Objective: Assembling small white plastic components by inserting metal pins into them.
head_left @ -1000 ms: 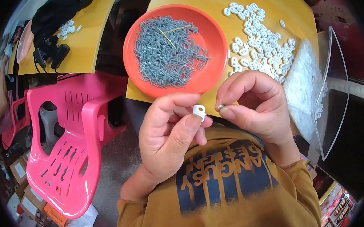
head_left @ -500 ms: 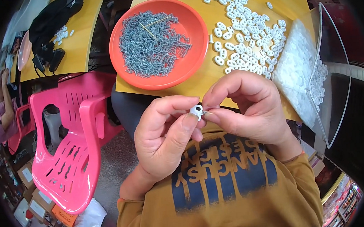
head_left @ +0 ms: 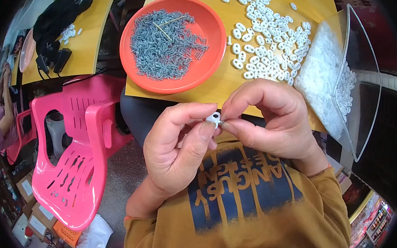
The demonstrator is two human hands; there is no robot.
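My left hand [head_left: 176,149] is closed, pinching a small white two-holed plastic piece [head_left: 214,118] between thumb and fingers. One dark round hole faces up. Against the right side of the piece, the thumb and forefinger of my right hand [head_left: 274,121] pinch a tiny grey metal screw [head_left: 222,122]. How far it sits in the piece cannot be made out. Both hands are in front of my chest, just off the table's near edge. Beyond them stands a red bowl [head_left: 210,58] holding many grey screws [head_left: 161,46], with thin yellowish sticks on top.
Many similar white pieces [head_left: 271,40] lie spread on the yellow table [head_left: 176,1]. At the right is a clear plastic bag [head_left: 319,76] full of white pieces. A pink chair [head_left: 72,165] stands at the left, by another table [head_left: 83,49]. A person [head_left: 0,115] is at the far left.
The white piece has tilted a little between my fingers, so its hole looks flatter. Both hands keep their pinch at nearly the same place. The view has shifted slightly.
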